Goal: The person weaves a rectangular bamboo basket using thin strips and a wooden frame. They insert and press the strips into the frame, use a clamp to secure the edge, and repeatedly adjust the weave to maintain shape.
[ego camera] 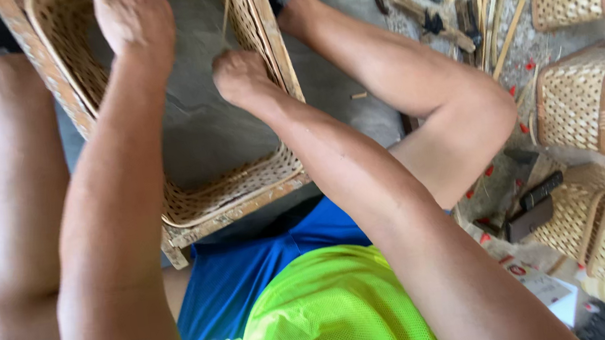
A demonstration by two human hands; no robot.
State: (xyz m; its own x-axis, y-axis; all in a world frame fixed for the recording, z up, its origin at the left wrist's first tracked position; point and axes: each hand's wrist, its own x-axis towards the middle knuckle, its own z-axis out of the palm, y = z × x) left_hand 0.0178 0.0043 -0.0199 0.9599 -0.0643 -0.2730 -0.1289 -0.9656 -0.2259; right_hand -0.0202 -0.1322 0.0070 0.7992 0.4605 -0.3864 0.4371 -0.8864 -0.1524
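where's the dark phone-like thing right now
In the head view the dark rectangular device lies on the floor at right, beyond the person's right knee, beside the stacked woven baskets.

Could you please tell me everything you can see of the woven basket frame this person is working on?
The basket frame is a square, bottomless shell of pale openwork cane weave, bound with flat tan wooden rim strips. It sits tilted between the person's bare knees, its opening showing grey concrete floor through it. The left hand presses on its far inner wall; the right hand is closed at its right wall, where a thin strand runs upward. Its top is cut off by the picture's edge.
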